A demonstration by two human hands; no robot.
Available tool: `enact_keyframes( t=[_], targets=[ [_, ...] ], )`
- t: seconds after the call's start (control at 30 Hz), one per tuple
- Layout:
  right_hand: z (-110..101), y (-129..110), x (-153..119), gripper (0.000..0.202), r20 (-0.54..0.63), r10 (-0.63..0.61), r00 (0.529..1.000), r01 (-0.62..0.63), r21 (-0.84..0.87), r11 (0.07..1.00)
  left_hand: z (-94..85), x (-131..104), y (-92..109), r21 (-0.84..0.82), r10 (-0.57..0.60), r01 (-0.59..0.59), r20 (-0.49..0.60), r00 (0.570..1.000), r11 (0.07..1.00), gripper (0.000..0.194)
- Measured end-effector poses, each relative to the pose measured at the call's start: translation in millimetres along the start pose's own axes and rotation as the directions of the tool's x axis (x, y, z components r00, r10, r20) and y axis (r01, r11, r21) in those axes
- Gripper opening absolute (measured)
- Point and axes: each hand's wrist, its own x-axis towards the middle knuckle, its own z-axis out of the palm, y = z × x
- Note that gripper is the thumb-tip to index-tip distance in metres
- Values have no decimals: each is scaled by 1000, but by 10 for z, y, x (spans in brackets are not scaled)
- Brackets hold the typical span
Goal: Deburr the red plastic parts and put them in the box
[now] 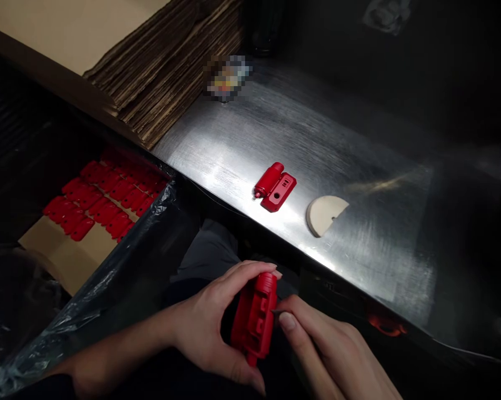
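Note:
Held by its two ends in my left hand (211, 325) is a red plastic housing (264, 319), its hollow, ribbed side partly turned up. My right hand (323, 339) pinches a small dark tool (277, 312) between thumb and forefinger. The tool's tip meets the right edge of the housing; most of the tool is hidden in the hand, and I cannot make out its kind. Beyond my hands, two more red plastic parts lie side by side on the metal table: a cylindrical piece (269, 179) and a flat piece with a round hole (282, 194).
A pale half-round block (324, 214) lies on the metal table (371, 244), near its front edge. Stacked cardboard sheets (167, 66) stand at the back left. Below left, a plastic-lined box holds rows of red parts (109, 194) on cardboard (67, 250). A pixelated item (228, 78) sits behind.

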Motion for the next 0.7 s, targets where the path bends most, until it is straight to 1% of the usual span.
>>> enact_keyframes(
  t=[0.17,0.27,0.43,0.57,0.7],
  targets=[
    [-23,37,39,39,-5,32,999,-32,37,999,4,10,31,63,34,-35,17,999,997,133],
    [-21,47,56,37,7,3,1000,-3,38,999,7,8,46,73,59,-60,28,998,996,133],
    [24,58,62,32,-43,-36,998,34,-38,999,-3,2,73,94,68,-73,54,996,993,134],
    [29,61,46,32,-67,-66,996,62,-70,996,-9,12,101,96,57,-61,46,997,993,134],
    [14,42,30,33,-57,-67,996,64,-53,997,-9,23,107,104,62,-65,33,998,992,136]
  ],
)
